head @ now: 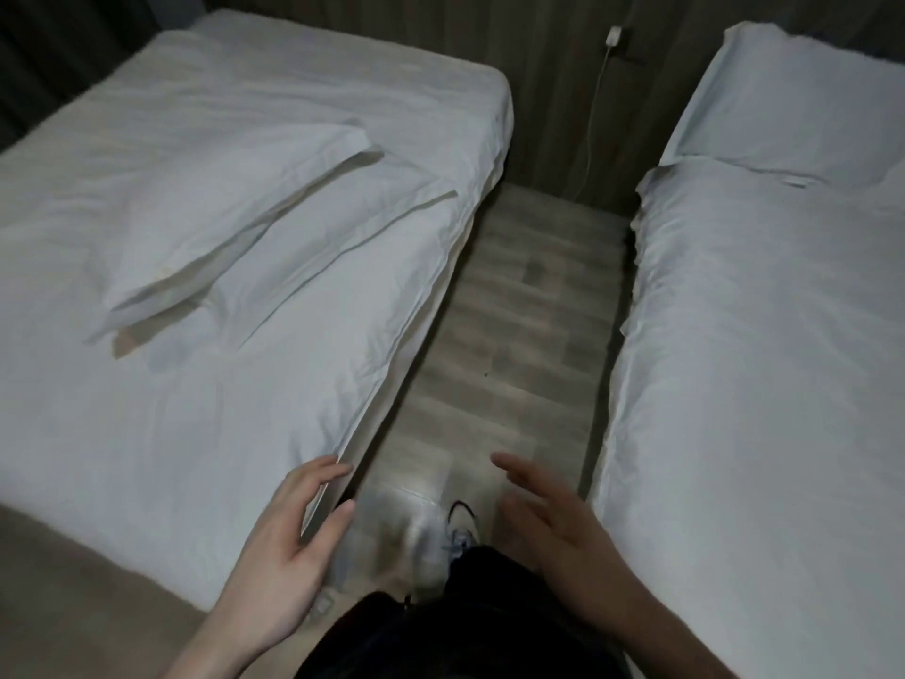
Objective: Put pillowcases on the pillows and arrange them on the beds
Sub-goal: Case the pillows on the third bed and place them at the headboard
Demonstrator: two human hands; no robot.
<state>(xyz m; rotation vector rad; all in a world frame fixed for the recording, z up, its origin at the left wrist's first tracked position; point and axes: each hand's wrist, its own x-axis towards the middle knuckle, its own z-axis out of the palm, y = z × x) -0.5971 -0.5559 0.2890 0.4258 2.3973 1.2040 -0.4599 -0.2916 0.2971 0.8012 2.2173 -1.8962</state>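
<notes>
A white pillow (210, 213) lies slantwise on the left bed (147, 409), with a flat folded white pillowcase (338, 257) beside it toward the aisle. A second pillow in a white case (788, 100) rests at the head of the right bed (759, 384). My left hand (289, 546) is by the left bed's near edge, fingers apart, its fingertips at the hanging edge of the white cover. My right hand (553, 517) hovers over the aisle with fingers spread and nothing in it.
A narrow aisle of wooden floor (519, 306) runs between the two beds. A white charger and cable (600, 90) hang on the far wall panel. My shoe (460, 526) and dark trousers show at the bottom.
</notes>
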